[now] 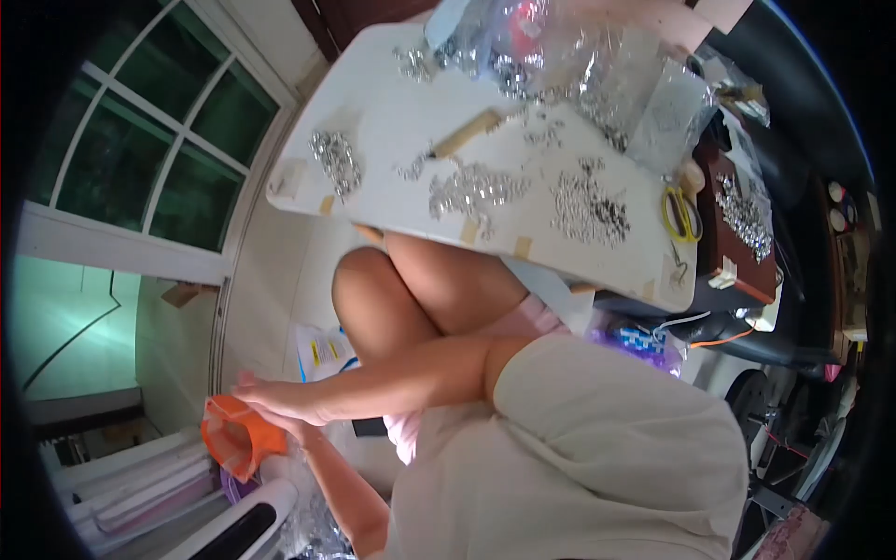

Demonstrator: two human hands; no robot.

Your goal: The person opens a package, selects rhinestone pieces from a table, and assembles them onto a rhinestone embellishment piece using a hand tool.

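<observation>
Holding my right hand point(282, 399) and left hand point(297, 429) right at an orange bag point(245, 445), lower left of the frame. Can't tell if my fingers are apart or clamped on it. White table point(401, 117) up top, paned window point(173, 131) upper left. Bag's bright, open-mouthed, thin-looking. Tabletop's got shiny silvery bits point(471, 191), crinkly clear plastic point(677, 117), yellow-handled scissors point(670, 222).

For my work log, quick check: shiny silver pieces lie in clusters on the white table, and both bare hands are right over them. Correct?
Not quite: the head view shows the left hand and right hand away from the white table, by an orange open-mouthed container. Shiny silver pieces do lie in clusters there on the table.
</observation>
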